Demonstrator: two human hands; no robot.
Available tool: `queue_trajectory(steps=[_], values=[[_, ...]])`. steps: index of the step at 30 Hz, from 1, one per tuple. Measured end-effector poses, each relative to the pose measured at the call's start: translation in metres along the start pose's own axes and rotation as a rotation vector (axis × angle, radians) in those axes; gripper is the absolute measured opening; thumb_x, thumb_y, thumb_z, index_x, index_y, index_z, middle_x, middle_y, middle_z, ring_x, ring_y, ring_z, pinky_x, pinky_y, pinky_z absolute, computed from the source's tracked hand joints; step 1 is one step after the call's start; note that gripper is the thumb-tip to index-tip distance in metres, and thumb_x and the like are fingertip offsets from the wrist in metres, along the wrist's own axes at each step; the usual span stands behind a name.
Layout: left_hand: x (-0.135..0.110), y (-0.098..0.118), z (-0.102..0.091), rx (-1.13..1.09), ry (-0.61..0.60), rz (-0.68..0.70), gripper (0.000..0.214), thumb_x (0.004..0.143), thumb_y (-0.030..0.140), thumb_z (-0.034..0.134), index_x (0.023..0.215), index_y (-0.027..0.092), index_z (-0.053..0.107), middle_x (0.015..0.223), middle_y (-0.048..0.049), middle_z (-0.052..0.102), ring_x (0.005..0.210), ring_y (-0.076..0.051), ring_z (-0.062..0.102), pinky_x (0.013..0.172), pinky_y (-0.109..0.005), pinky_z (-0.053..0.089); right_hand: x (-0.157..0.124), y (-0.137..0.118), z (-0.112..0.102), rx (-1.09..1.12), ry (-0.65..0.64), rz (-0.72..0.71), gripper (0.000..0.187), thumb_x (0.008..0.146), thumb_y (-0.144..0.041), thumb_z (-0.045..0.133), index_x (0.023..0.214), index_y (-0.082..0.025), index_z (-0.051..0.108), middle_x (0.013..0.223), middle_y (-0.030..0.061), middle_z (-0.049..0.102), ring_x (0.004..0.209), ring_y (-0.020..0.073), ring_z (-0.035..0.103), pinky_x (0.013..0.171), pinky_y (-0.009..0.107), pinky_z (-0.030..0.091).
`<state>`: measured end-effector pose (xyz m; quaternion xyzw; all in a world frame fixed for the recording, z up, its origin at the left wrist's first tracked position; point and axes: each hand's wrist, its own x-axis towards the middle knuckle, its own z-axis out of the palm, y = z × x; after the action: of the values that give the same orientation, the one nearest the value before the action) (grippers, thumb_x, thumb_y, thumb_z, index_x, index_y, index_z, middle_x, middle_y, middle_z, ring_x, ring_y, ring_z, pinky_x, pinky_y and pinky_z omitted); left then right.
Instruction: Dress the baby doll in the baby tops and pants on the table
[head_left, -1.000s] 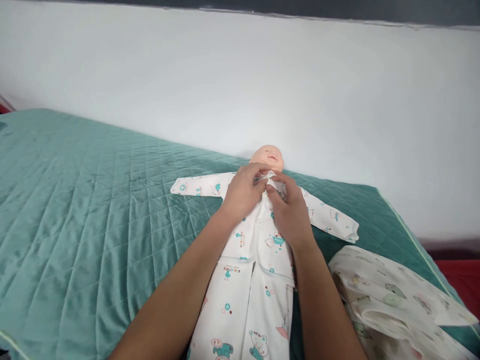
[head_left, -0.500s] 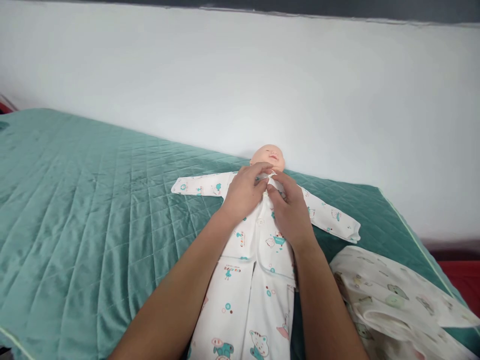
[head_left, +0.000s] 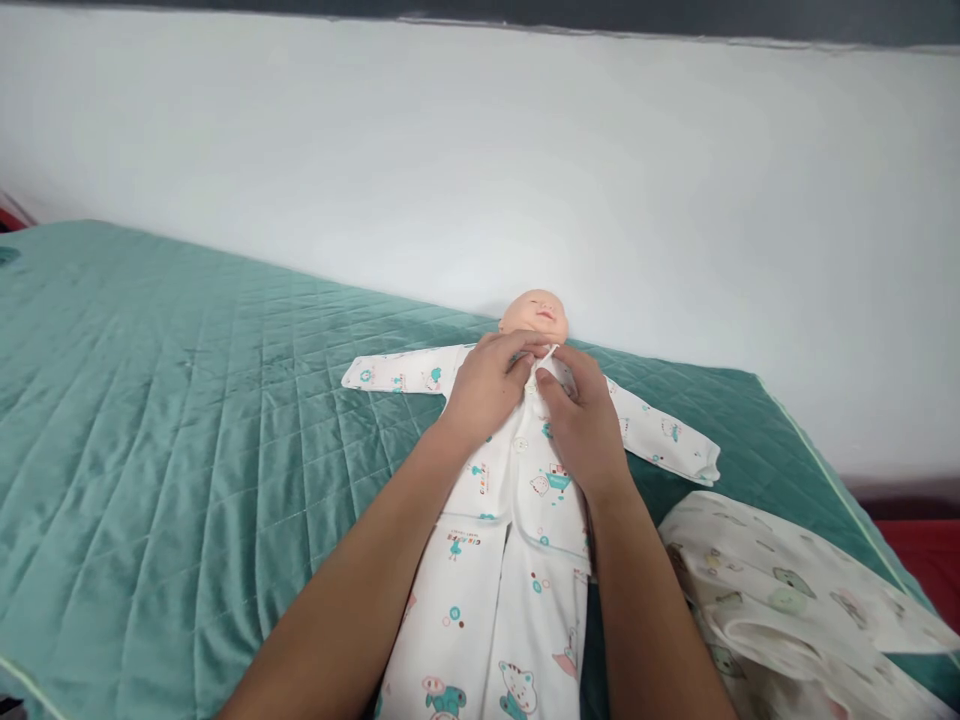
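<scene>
Jacket, white with printed figures, lies on its back under a doll's head, sleeves spread out, front edges meeting down the middle. Looks like thin, soft knit: should be light, limp, not slippery, easy to crease, hard to tear. Best grip likely the front edges near the neck, thumb and forefinger, just above the button. Left hand: fingers bent and close together, thumb near forefinger, seems to be pinching the neckline on its side. Right hand: forefinger curled, thumb just below, seems to be pinching the opposite edge; exact contact too small to tell. Printed pants below the hem, between the forearms. Quilted green cover underneath. Crumpled printed cloth beside right forearm. White wall behind.
</scene>
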<state>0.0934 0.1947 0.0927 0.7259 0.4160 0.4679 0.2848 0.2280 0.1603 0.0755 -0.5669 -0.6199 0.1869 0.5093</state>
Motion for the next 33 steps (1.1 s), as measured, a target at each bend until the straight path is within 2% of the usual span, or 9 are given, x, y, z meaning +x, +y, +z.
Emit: queue_trajectory(steps=[5, 10, 13, 16, 22, 26, 29, 33], values=[[0.0, -0.001, -0.002, -0.028, 0.004, 0.001, 0.033, 0.092, 0.009, 0.045, 0.109, 0.025, 0.069, 0.104, 0.0005, 0.075, 0.113, -0.02, 0.061, 0.103, -0.036, 0.046, 0.0, 0.003, -0.004, 0.024, 0.056, 0.022, 0.032, 0.091, -0.037, 0.055, 0.122, -0.028, 0.061, 0.139, 0.0054, 0.057, 0.132, 0.0249, 0.048, 0.115, 0.05, 0.034], [-0.004, 0.003, -0.007, -0.16, -0.031, -0.063, 0.028, 0.09, 0.012, 0.051, 0.109, 0.023, 0.067, 0.096, 0.0004, 0.075, 0.099, -0.017, 0.067, 0.099, -0.033, 0.048, 0.0, 0.007, -0.007, 0.031, 0.085, -0.003, 0.034, 0.092, -0.039, 0.055, 0.123, -0.029, 0.061, 0.143, 0.0064, 0.053, 0.134, 0.025, 0.046, 0.113, 0.051, 0.036], [-0.011, 0.005, -0.01, -0.256, -0.038, -0.091, 0.025, 0.09, 0.014, 0.052, 0.108, 0.022, 0.067, 0.101, -0.0014, 0.075, 0.099, -0.016, 0.068, 0.098, -0.032, 0.049, 0.0, 0.009, -0.01, -0.021, 0.039, -0.05, 0.033, 0.093, -0.041, 0.053, 0.122, -0.028, 0.061, 0.139, 0.0069, 0.057, 0.133, 0.0257, 0.047, 0.114, 0.053, 0.032], [-0.025, 0.003, -0.012, -0.29, -0.058, -0.111, 0.025, 0.092, 0.016, 0.052, 0.11, 0.021, 0.067, 0.112, -0.0044, 0.074, 0.108, -0.018, 0.066, 0.1, -0.033, 0.048, -0.002, 0.009, -0.013, -0.056, -0.011, -0.044, 0.036, 0.093, -0.045, 0.052, 0.123, -0.027, 0.059, 0.138, 0.008, 0.057, 0.133, 0.0268, 0.045, 0.116, 0.055, 0.03], [-0.052, -0.001, -0.019, -0.253, -0.053, -0.032, 0.029, 0.092, 0.018, 0.055, 0.118, 0.023, 0.067, 0.133, -0.0068, 0.064, 0.128, -0.019, 0.056, 0.112, -0.036, 0.04, -0.016, 0.004, -0.009, -0.073, -0.008, -0.041, 0.045, 0.094, -0.046, 0.051, 0.133, -0.024, 0.053, 0.143, 0.0107, 0.052, 0.136, 0.0269, 0.043, 0.117, 0.053, 0.029], [-0.054, -0.002, -0.019, -0.27, -0.07, -0.017, 0.03, 0.093, 0.02, 0.055, 0.121, 0.023, 0.066, 0.133, -0.0073, 0.064, 0.128, -0.019, 0.056, 0.112, -0.035, 0.041, -0.034, -0.002, -0.007, -0.081, 0.002, -0.1, 0.049, 0.092, -0.045, 0.056, 0.137, -0.024, 0.051, 0.145, 0.011, 0.052, 0.138, 0.026, 0.042, 0.118, 0.052, 0.03], [-0.051, -0.004, -0.018, -0.27, -0.07, -0.007, 0.029, 0.094, 0.022, 0.055, 0.121, 0.023, 0.066, 0.134, -0.0074, 0.064, 0.129, -0.02, 0.056, 0.111, -0.035, 0.042, -0.048, -0.004, -0.006, -0.062, 0.018, -0.178, 0.042, 0.092, -0.041, 0.058, 0.132, -0.027, 0.054, 0.145, 0.0082, 0.053, 0.137, 0.0241, 0.044, 0.118, 0.051, 0.032], [-0.045, -0.005, -0.016, -0.266, -0.054, -0.013, 0.028, 0.092, 0.023, 0.058, 0.119, 0.02, 0.066, 0.131, -0.0088, 0.065, 0.125, -0.021, 0.059, 0.108, -0.036, 0.043, -0.057, -0.004, -0.005, -0.04, 0.038, -0.188, 0.033, 0.092, -0.038, 0.06, 0.124, -0.028, 0.059, 0.145, 0.0067, 0.054, 0.138, 0.0232, 0.045, 0.118, 0.051, 0.032]])
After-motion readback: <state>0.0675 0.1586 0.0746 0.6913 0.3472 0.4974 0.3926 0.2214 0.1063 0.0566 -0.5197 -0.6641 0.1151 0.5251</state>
